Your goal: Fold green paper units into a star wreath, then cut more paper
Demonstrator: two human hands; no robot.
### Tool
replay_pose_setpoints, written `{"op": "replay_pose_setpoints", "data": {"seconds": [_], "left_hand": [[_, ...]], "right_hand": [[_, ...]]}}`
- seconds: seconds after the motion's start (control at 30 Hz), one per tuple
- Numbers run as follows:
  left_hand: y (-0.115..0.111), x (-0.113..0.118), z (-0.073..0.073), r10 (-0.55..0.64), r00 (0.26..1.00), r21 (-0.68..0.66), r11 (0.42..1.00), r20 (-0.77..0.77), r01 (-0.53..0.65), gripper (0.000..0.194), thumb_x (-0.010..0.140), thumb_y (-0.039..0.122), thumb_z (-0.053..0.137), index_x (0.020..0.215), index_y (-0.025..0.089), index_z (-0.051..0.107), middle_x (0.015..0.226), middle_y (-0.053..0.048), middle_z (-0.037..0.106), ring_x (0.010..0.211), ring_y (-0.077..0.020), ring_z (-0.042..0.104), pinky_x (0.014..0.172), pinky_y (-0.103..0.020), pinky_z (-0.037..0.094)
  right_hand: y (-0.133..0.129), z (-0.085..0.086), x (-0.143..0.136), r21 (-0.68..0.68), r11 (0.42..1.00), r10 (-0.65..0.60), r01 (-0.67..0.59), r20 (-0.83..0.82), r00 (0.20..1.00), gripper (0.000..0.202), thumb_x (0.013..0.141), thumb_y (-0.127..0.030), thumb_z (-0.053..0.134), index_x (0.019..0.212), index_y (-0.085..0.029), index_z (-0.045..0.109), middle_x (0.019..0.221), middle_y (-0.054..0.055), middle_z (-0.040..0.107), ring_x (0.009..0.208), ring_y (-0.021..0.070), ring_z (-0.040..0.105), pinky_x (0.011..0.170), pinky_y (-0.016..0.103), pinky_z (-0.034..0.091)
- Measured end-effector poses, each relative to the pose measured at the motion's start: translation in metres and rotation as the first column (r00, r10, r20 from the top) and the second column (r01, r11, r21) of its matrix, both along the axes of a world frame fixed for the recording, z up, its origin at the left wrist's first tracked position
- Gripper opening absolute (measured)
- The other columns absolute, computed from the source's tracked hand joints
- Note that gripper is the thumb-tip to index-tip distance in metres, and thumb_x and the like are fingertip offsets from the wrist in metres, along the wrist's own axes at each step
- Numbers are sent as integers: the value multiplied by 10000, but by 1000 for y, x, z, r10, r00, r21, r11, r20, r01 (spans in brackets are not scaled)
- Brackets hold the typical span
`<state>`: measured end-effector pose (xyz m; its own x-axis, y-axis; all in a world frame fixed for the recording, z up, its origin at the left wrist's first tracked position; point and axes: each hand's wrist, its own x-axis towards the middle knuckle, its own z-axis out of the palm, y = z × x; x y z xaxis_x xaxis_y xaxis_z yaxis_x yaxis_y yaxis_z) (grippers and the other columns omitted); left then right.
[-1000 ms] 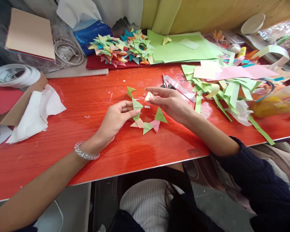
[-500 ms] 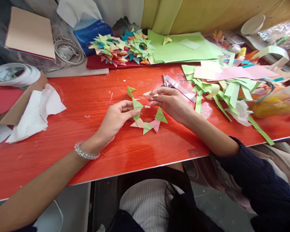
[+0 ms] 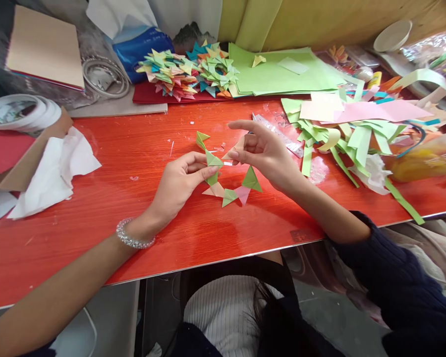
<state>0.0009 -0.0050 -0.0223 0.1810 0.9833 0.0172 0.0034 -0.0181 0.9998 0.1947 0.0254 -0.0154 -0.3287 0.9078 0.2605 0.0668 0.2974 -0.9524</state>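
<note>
My left hand (image 3: 184, 181) pinches a chain of folded paper triangles (image 3: 229, 197) by one of its green pieces. The chain curves in an unclosed ring, with green, peach and pink pieces linked together. Between the thumb and fingers of my right hand (image 3: 262, 156) is a single peach paper triangle (image 3: 237, 148), its index finger stretched out above. The peach triangle is apart from the chain, a short way right of the green piece at my left fingertips. Scissors behind my right hand are mostly hidden.
Finished paper star rings (image 3: 169, 74) and green paper sheets (image 3: 278, 79) lie at the back of the red table (image 3: 134, 148). Paper strips (image 3: 357, 134) heap up on the right, near a clear ruler (image 3: 278, 134). Tape rolls (image 3: 22, 114) and crumpled tissue (image 3: 59, 168) are at left.
My right hand has turned the peach triangle so its flat face shows, and the index finger has lifted away. My left hand keeps its hold on the chain, almost unmoved.
</note>
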Motion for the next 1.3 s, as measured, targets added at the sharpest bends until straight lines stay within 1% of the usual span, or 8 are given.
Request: {"op": "replay_pose_setpoints", "data": {"seconds": [0.17,0.27,0.33,0.47,0.77,0.87,1.03,1.3], "left_hand": [[-4,1,1,-9,1000,132,991,13,7,98,800,197,718,881,190,665,880,1,733,874,-155,706,790,-266,569],[-7,2,3,1,1000,178,984,10,-3,75,820,179,695,880,192,652,872,7,726,826,-147,712,760,-268,579],[-9,2,4,-8,1000,200,980,12,6,71,827,180,689,881,190,644,863,11,719,778,-141,713,746,-271,585],[-11,2,4,-16,1000,245,969,4,15,79,828,186,693,887,193,640,854,16,708,759,-141,714,749,-277,592],[-11,0,1,-9,1000,280,960,-27,16,90,843,224,687,897,195,622,859,18,705,734,-137,715,740,-278,593],[-12,0,1,-7,999,278,960,-40,18,101,843,243,689,898,195,619,864,15,705,752,-142,717,746,-278,593],[-13,2,5,24,999,266,964,-46,-11,103,827,244,705,889,203,633,866,18,702,758,-143,714,751,-279,589],[-14,2,8,45,996,244,970,-77,-25,95,839,267,690,893,208,640,885,9,708,762,-149,714,764,-296,580]], "right_hand": [[-10,11,1,116,993,-4,-4,68,998,214,846,-318,670,1032,-238,598,819,-14,614,843,141,658,802,302,566],[-17,18,1,157,988,-28,12,102,994,207,864,-312,649,1054,-246,603,846,-15,644,882,147,665,818,314,567],[-20,21,0,183,983,-38,14,127,991,156,858,-310,656,988,-229,628,875,-7,659,892,149,660,823,317,565],[-24,23,0,216,976,-55,27,123,991,84,855,-288,665,865,-206,647,892,1,675,852,139,651,811,316,572],[-30,24,-2,231,972,-76,51,103,992,103,860,-306,664,883,-206,660,868,0,687,744,117,663,712,292,606],[-31,22,-3,331,941,-124,73,135,983,56,871,-248,649,905,-206,664,866,-9,692,749,114,669,708,283,606],[-34,19,-3,528,843,-257,101,231,938,74,892,-194,613,916,-223,677,865,-7,714,775,124,678,731,284,600],[-36,19,-2,591,797,-342,122,277,898,95,909,-221,591,922,-243,683,890,-4,731,755,125,683,714,282,602]]}}
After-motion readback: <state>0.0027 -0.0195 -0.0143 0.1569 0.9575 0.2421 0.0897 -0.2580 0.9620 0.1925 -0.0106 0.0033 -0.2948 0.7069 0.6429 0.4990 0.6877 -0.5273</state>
